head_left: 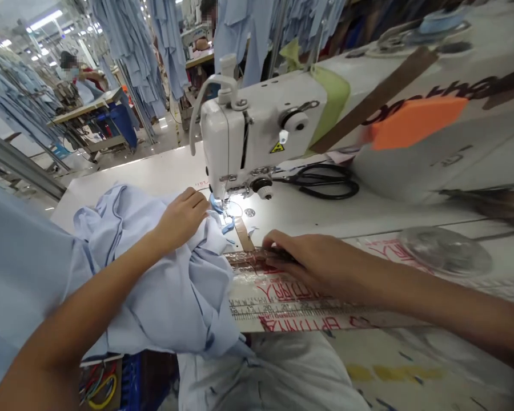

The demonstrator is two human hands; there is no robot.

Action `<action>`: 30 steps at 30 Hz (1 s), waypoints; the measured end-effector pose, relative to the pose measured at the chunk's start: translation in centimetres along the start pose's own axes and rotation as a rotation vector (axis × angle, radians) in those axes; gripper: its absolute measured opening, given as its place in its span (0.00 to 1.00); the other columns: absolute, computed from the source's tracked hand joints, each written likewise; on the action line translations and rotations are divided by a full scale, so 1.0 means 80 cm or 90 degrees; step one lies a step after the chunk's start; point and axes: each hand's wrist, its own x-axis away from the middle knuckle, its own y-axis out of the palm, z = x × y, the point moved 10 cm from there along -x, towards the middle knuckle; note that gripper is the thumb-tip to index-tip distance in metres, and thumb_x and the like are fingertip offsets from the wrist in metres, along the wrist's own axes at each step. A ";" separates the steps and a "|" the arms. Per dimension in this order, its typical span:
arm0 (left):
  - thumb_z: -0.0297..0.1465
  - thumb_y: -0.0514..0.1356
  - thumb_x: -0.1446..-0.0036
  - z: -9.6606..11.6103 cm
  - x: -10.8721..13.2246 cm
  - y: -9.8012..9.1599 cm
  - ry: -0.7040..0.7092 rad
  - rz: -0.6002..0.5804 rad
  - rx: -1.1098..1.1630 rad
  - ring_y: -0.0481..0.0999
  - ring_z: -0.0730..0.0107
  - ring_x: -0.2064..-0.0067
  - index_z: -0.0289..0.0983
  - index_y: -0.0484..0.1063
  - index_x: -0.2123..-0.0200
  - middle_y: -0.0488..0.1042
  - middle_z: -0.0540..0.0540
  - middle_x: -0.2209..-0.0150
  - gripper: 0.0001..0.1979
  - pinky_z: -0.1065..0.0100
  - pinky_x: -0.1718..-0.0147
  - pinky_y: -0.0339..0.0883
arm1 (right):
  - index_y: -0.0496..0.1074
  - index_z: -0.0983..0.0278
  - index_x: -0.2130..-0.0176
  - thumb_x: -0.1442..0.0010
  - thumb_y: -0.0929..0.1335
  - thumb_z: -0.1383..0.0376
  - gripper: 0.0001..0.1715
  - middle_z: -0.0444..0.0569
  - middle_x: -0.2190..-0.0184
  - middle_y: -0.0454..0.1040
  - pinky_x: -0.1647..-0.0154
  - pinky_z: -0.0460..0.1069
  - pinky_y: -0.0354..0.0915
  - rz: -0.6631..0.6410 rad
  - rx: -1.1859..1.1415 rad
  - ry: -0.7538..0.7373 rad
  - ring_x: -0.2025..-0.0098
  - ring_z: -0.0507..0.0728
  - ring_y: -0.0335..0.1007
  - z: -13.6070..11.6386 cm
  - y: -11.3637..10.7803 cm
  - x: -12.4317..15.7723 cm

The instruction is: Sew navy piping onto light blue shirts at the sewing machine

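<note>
I see left hand (182, 221) flat on pale blue shirt cloth (171, 291), not pinching; cloth bunched at sewing machine needle (220, 198), near front of white sewing table (132, 171). Right hand (308, 257) curled on clear ruler (274, 299); pinch unclear. Risk: cloth drags, hand slides toward needle.

Light was bright and even, coming from ceiling tube lamps (45, 20). A small hot glare (235, 212) sat on the tabletop (163, 171) by the needle. Shadows were soft, deepest under the right hand (312, 262). Edges bowed with wide-angle distortion. The orange foam pad (417, 121) was smeared with blur; the shirt cloth (17, 268) at left was soft, out of focus.
</note>
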 end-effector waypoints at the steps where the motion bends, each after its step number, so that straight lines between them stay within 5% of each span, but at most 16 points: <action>1: 0.30 0.53 0.40 0.016 0.006 -0.008 0.048 -0.002 0.011 0.67 0.63 0.57 0.34 0.67 0.65 0.71 0.43 0.63 0.06 0.62 0.56 0.64 | 0.63 0.64 0.56 0.40 0.59 0.59 0.15 0.52 0.67 0.74 0.71 0.50 0.59 0.000 -0.006 0.007 0.70 0.58 0.68 0.007 0.001 0.001; 4: 0.35 0.51 0.38 0.060 0.026 -0.015 0.181 -0.041 0.020 0.67 0.61 0.56 0.32 0.66 0.60 0.71 0.41 0.60 0.11 0.61 0.55 0.65 | 0.64 0.63 0.56 0.43 0.61 0.60 0.15 0.52 0.63 0.72 0.66 0.50 0.60 0.014 -0.091 -0.087 0.64 0.58 0.68 -0.005 -0.006 -0.003; 6: 0.31 0.47 0.36 0.070 0.033 -0.003 0.187 -0.070 0.006 0.69 0.63 0.57 0.33 0.66 0.60 0.72 0.41 0.60 0.11 0.62 0.56 0.65 | 0.66 0.64 0.56 0.42 0.61 0.61 0.15 0.52 0.63 0.72 0.64 0.50 0.60 0.026 -0.108 -0.156 0.63 0.57 0.67 -0.020 -0.011 -0.009; 13: 0.30 0.52 0.41 0.016 0.025 0.009 -0.113 0.081 0.203 0.69 0.72 0.71 0.36 0.66 0.73 0.70 0.49 0.75 0.09 0.69 0.70 0.63 | 0.70 0.60 0.53 0.40 0.61 0.67 0.17 0.47 0.68 0.74 0.73 0.49 0.54 0.094 0.103 -0.086 0.69 0.56 0.69 -0.017 -0.018 -0.039; 17: 0.27 0.52 0.43 -0.004 0.027 0.003 -0.238 0.131 0.259 0.63 0.77 0.78 0.37 0.65 0.71 0.67 0.53 0.78 0.05 0.73 0.77 0.58 | 0.73 0.63 0.59 0.40 0.61 0.68 0.13 0.50 0.65 0.74 0.76 0.49 0.49 0.070 0.167 -0.063 0.69 0.56 0.68 -0.021 -0.019 -0.055; 24: 0.23 0.52 0.45 0.043 0.019 0.010 -0.035 0.127 0.270 0.65 0.69 0.65 0.37 0.65 0.70 0.71 0.48 0.71 0.05 0.68 0.66 0.62 | 0.73 0.61 0.57 0.39 0.61 0.67 0.15 0.49 0.65 0.74 0.73 0.50 0.53 0.073 0.139 -0.043 0.66 0.57 0.69 0.003 -0.025 -0.051; 30: 0.27 0.53 0.43 0.022 0.024 0.016 -0.146 0.162 0.317 0.64 0.71 0.69 0.37 0.66 0.71 0.66 0.50 0.75 0.06 0.69 0.69 0.60 | 0.74 0.59 0.58 0.41 0.61 0.67 0.15 0.46 0.69 0.74 0.76 0.48 0.52 0.068 0.131 -0.109 0.71 0.53 0.68 -0.013 -0.015 -0.038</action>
